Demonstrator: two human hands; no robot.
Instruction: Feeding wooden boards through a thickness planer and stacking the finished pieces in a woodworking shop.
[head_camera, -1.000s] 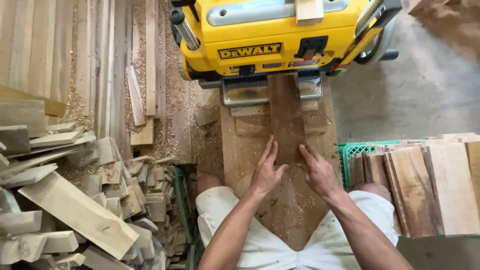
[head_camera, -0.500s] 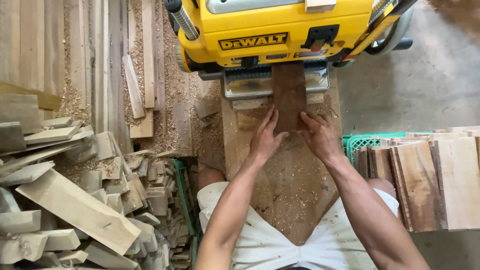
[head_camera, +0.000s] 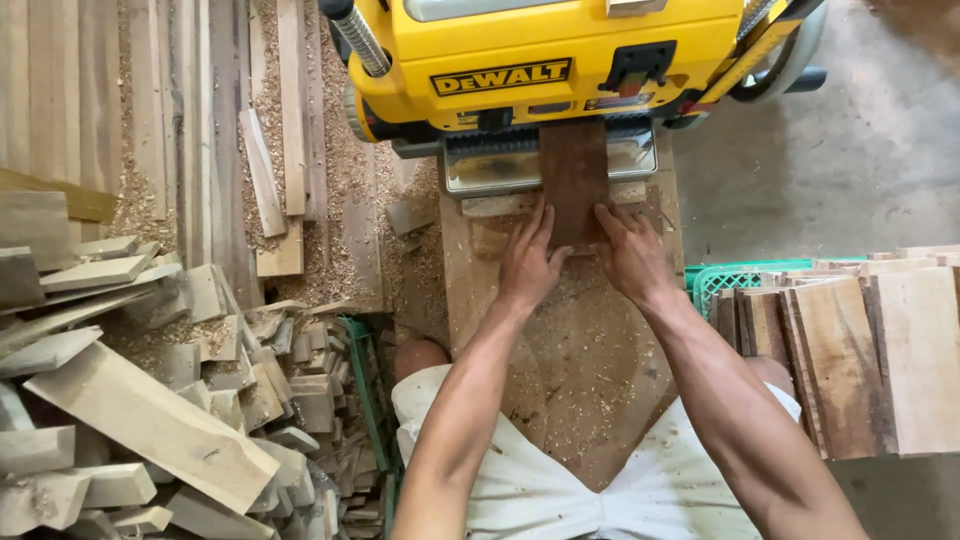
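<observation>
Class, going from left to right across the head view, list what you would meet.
Scrap wood pile → left hand → dark board → right hand → green crate → stacked boards

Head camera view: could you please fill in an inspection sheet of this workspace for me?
Surface: wooden base board, dusted with sawdust.
Job's things: dark board, far end inside the yellow planer.
Clutter: offcut pile on the left; sawdust by the planks.
Grippers: left hand and right hand flat at the dark board's near end, fingers spread.
Cables: nothing seen.
Surroundings: green crate with stacked boards on the right; concrete floor.
</observation>
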